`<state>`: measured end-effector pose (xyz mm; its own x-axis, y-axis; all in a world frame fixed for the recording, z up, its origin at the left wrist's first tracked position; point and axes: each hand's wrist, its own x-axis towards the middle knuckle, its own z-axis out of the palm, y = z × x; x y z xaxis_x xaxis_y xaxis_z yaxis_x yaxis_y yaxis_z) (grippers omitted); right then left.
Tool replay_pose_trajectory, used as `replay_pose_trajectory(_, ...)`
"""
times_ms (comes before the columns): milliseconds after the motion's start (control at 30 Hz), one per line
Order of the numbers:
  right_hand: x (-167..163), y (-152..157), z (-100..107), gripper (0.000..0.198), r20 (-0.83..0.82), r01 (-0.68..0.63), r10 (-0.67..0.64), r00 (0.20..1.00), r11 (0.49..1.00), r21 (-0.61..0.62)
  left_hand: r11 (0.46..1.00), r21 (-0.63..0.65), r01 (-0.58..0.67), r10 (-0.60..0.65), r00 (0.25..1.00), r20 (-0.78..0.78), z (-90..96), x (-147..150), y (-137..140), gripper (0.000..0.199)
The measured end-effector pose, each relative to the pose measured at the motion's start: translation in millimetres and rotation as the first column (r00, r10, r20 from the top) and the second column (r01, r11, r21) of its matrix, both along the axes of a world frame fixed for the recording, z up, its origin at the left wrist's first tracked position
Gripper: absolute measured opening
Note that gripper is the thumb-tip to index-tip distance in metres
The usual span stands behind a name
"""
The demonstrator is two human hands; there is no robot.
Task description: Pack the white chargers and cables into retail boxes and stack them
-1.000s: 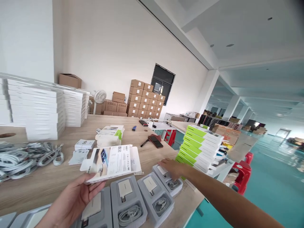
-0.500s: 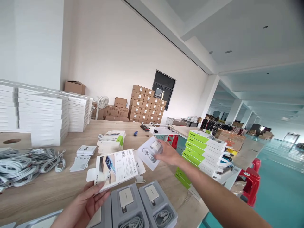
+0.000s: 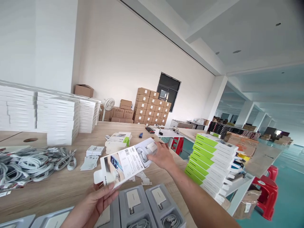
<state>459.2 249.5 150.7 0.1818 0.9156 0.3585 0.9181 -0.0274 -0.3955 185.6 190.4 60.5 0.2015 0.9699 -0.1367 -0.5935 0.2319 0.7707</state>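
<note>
My left hand [image 3: 101, 198] is closed on the lower left end of a printed cardboard box [image 3: 129, 166], with an end flap sticking out at the left. In my right hand [image 3: 162, 155] is a white tray [image 3: 146, 148] holding a charger block and a coiled white cable. The tray's left part sits at the box's right end, partly inside it. Below them, grey trays [image 3: 134, 198] with white chargers and coiled cables lie in a row at the table's near edge, partly hidden by my left arm.
White and green boxes [image 3: 209, 158] are stacked to the right. Bundled white cables [image 3: 33, 164] lie at the left, with printed cards [image 3: 91, 155] beside them. Flat box sleeves [image 3: 118, 139] lie behind. Stacks of white trays [image 3: 59, 117] stand at the back left; red stools [image 3: 264, 193] are at the right.
My right hand has brought the white tray left to the box, and its end has gone into the box's opening. The camera view has turned slightly left.
</note>
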Motion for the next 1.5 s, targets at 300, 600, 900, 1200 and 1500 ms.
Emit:
replay_pose_trajectory(300,-39.9,-25.4,-28.4,0.064,-0.545,-0.467,0.560,0.624,0.827,0.314,0.979,0.102,-0.175,0.164,0.980,0.110,2.8,5.5,1.8,0.075)
replay_pose_trajectory(600,-80.5,-34.9,-45.8,0.085,-0.861,-0.316,0.509,-0.003,0.816,0.484,0.976,0.157,0.149,-0.175,0.970,0.168,20.6,2.9,-16.1,0.074)
replay_pose_trajectory(900,-53.0,-40.1,-67.6,0.058,-0.887,-0.579,0.461,-0.015,0.719,0.383,0.921,0.386,0.057,0.083,0.938,-0.336,29.6,-14.9,-11.6,0.061)
replay_pose_trajectory(1200,-56.6,-42.2,-74.5,0.037,-0.867,-0.544,0.493,0.073,0.748,0.380,0.909,0.415,-0.036,0.204,0.907,-0.368,16.6,8.0,-12.7,0.051)
replay_pose_trajectory(1500,-63.6,-37.1,-84.7,0.040,-0.836,-0.498,0.486,0.256,0.807,0.317,0.933,0.357,-0.037,0.174,0.917,-0.360,23.0,0.9,-19.4,0.028)
